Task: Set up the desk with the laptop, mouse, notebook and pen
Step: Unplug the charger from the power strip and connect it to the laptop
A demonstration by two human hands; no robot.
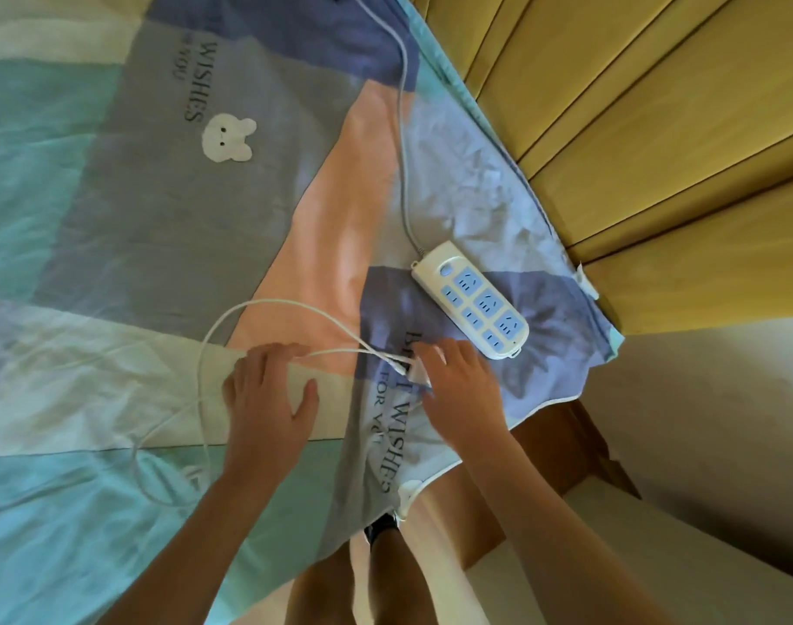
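Observation:
No laptop, mouse, notebook or pen is in view. A white charger cable (268, 309) loops over a patchwork bed sheet (115, 227). My left hand (268, 394) lies flat on the sheet with its fingertips on the cable. My right hand (462, 390) rests on the white charger plug (416, 371) at the cable's end; whether its fingers grip the plug is hard to tell. A white and blue power strip (473, 300) lies just beyond my right hand, with its own grey cord (403, 128) running away toward the top.
A yellow padded headboard (634, 128) borders the bed on the right. The sheet's corner ends near the power strip. Below it are a brown wooden piece (561, 448), a pale floor and my legs (340, 593).

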